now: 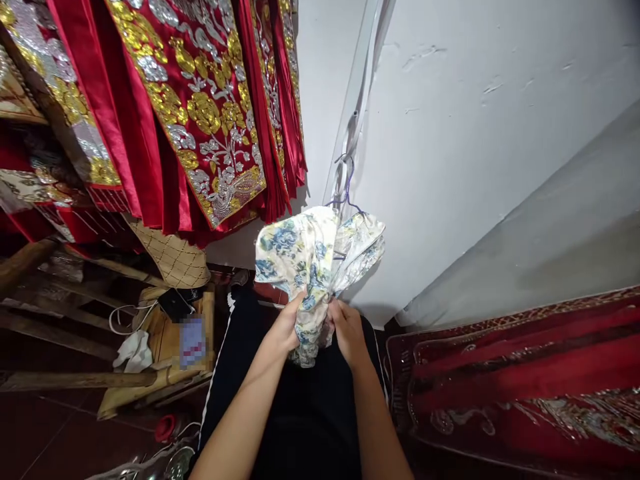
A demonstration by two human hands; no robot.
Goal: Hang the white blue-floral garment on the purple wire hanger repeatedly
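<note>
While it hangs from a purple hanger [347, 193] by the wall [450, 133], the floral cloth [310, 267] is bunched. Left hand [287, 327] and right hand [347, 330] both clamp its lower end, below the hanger.

Two hands (left hand [286, 328], right hand [349, 333]), one floral cloth [300, 257], one purple hanger [347, 193].

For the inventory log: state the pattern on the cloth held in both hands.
Cream cloth with blue and yellow flowers; head view.
</note>
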